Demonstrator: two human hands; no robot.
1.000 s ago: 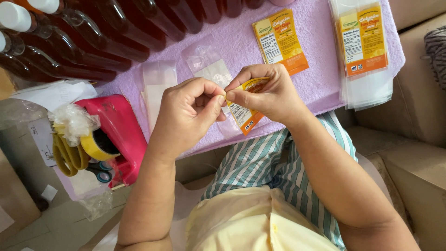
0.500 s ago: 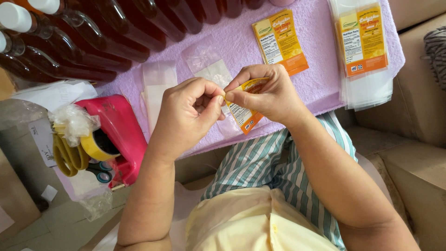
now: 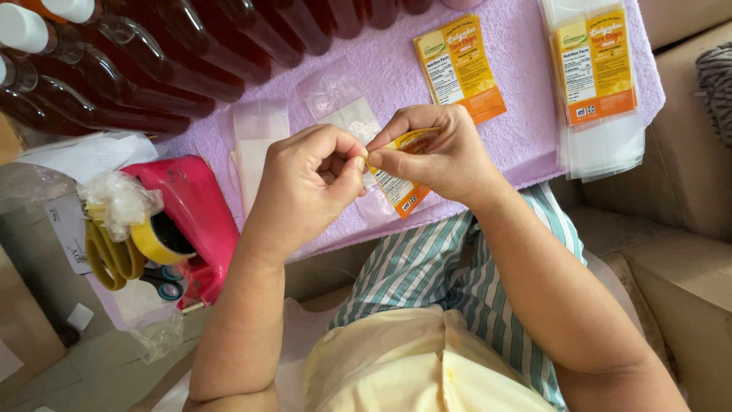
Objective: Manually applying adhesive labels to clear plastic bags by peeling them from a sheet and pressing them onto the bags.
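1. One lilac towelling cloth (image 3: 518, 114) covers the work surface; its near edge falls just past both hands, with bare cloth left only between the lying labels.
2. Dark red-brown glass bottles (image 3: 152, 69) lie crowded along the far left.
3. The left hand (image 3: 305, 187) has its thumb and forefinger pinched shut at the label's edge.
4. The right hand (image 3: 442, 156) grips the small orange-and-yellow printed label (image 3: 400, 191), held just above the cloth.

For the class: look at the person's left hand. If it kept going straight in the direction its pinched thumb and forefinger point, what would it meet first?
The left hand points rightward, so it would first meet the orange and yellow printed label that both hands pinch, then the right hand just behind it. They already look in contact; depth is hard to judge.
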